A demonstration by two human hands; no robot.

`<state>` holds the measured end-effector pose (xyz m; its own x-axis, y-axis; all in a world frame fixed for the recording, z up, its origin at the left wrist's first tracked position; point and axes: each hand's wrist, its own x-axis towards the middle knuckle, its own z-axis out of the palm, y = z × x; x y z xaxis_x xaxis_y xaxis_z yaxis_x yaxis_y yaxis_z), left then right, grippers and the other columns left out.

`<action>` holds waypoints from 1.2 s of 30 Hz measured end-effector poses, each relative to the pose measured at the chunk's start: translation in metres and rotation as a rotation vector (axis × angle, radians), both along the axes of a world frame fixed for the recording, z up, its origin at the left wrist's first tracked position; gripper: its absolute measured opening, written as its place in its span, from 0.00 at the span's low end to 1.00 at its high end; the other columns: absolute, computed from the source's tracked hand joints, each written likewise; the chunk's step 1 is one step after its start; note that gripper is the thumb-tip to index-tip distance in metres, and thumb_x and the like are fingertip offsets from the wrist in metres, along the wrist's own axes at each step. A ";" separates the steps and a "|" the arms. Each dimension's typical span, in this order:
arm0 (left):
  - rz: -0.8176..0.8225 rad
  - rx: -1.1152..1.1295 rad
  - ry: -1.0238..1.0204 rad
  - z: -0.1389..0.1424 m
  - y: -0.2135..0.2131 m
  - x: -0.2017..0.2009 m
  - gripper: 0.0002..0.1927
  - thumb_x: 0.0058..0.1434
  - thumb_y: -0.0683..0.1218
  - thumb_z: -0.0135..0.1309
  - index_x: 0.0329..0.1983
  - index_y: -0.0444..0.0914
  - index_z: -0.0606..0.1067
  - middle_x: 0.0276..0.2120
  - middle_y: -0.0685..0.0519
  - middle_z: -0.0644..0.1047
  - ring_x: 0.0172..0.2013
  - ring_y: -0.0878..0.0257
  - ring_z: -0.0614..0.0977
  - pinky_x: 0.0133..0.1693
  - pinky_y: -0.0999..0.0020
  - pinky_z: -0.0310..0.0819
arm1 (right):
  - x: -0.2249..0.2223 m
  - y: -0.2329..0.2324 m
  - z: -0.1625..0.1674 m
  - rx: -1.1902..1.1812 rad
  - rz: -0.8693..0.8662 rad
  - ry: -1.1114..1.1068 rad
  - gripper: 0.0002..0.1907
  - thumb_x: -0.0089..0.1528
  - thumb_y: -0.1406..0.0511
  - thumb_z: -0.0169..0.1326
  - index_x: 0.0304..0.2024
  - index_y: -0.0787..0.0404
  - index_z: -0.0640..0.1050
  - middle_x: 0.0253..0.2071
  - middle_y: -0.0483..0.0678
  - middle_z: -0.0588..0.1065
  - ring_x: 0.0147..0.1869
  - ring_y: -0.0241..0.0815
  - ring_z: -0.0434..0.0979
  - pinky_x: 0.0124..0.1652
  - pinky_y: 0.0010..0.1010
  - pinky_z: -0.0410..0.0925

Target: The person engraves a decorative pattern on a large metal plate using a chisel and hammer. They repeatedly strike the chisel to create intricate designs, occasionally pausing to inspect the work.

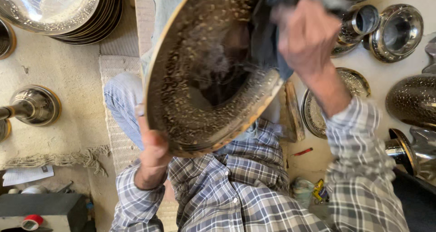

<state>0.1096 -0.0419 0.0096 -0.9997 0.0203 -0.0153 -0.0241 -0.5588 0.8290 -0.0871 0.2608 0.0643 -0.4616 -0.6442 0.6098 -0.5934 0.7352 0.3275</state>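
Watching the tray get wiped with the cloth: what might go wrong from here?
The left hand grips only the lower rim of the big engraved metal tray, which is held tilted, so it might slip under the push of the right hand with the dark cloth. If the tray dropped, it might hit the small engraved dish and metal cups close by on the floor.

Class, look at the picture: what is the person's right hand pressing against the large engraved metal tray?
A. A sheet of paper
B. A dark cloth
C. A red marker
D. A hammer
B. The right hand bunches a dark cloth against the face of the engraved metal tray, while the left hand grips the tray's lower rim.
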 end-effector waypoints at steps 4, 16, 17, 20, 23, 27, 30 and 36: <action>0.035 -0.172 0.120 -0.015 0.016 -0.008 0.47 0.67 0.72 0.52 0.73 0.34 0.58 0.63 0.50 0.67 0.59 0.58 0.68 0.62 0.59 0.65 | 0.020 -0.081 -0.021 -0.342 0.343 -0.314 0.04 0.69 0.64 0.53 0.42 0.58 0.73 0.35 0.43 0.72 0.28 0.35 0.70 0.21 0.27 0.60; 0.239 -0.201 0.079 -0.066 -0.053 -0.060 0.36 0.76 0.68 0.43 0.60 0.29 0.67 0.37 0.54 0.70 0.30 0.67 0.68 0.33 0.69 0.66 | 0.068 0.050 0.019 0.267 0.045 -0.737 0.10 0.63 0.70 0.58 0.46 0.55 0.83 0.40 0.42 0.79 0.36 0.34 0.79 0.28 0.27 0.71; 0.228 -0.201 0.077 -0.070 -0.056 -0.069 0.35 0.77 0.68 0.42 0.59 0.29 0.67 0.35 0.54 0.71 0.27 0.68 0.68 0.31 0.70 0.66 | 0.065 0.072 0.025 0.402 -0.134 -0.667 0.05 0.67 0.65 0.57 0.43 0.55 0.83 0.35 0.41 0.78 0.31 0.31 0.77 0.24 0.24 0.69; 0.149 -0.130 0.003 -0.076 -0.067 -0.082 0.34 0.79 0.67 0.39 0.55 0.28 0.69 0.29 0.55 0.71 0.20 0.70 0.68 0.24 0.73 0.66 | 0.072 0.113 0.018 0.366 -0.295 -0.522 0.04 0.67 0.62 0.62 0.40 0.54 0.84 0.31 0.41 0.74 0.33 0.33 0.78 0.26 0.26 0.69; 0.074 -0.061 -0.164 -0.076 -0.071 -0.080 0.34 0.82 0.66 0.40 0.59 0.28 0.66 0.29 0.57 0.68 0.23 0.71 0.67 0.24 0.75 0.65 | 0.079 0.125 -0.006 0.202 -0.297 -0.576 0.04 0.70 0.63 0.64 0.45 0.54 0.83 0.36 0.41 0.75 0.40 0.35 0.79 0.32 0.26 0.70; 0.120 -0.103 -0.347 -0.059 -0.062 -0.077 0.38 0.76 0.66 0.39 0.75 0.35 0.63 0.48 0.54 0.74 0.38 0.71 0.76 0.37 0.75 0.74 | 0.096 0.119 -0.015 0.218 -0.375 -0.583 0.10 0.61 0.65 0.65 0.46 0.52 0.84 0.39 0.44 0.76 0.40 0.43 0.78 0.37 0.34 0.72; 0.263 -0.354 -0.130 -0.028 -0.059 -0.075 0.32 0.77 0.61 0.38 0.74 0.36 0.62 0.48 0.53 0.75 0.33 0.72 0.71 0.32 0.77 0.69 | 0.123 0.107 -0.004 0.018 -0.401 -0.603 0.10 0.64 0.68 0.65 0.48 0.53 0.84 0.42 0.45 0.78 0.41 0.45 0.78 0.38 0.35 0.71; 0.406 -1.168 0.288 0.021 -0.031 -0.035 0.20 0.84 0.42 0.39 0.76 0.38 0.63 0.46 0.55 0.74 0.39 0.66 0.72 0.37 0.73 0.68 | 0.177 0.053 -0.008 -0.493 0.068 -0.476 0.08 0.62 0.70 0.59 0.44 0.62 0.80 0.34 0.53 0.77 0.34 0.44 0.78 0.26 0.31 0.68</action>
<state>0.0742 -0.0731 0.0304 -0.9008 -0.1660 0.4013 0.2397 0.5805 0.7782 0.0896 0.3133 0.0562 -0.7200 -0.3804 0.5804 -0.6400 0.6873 -0.3435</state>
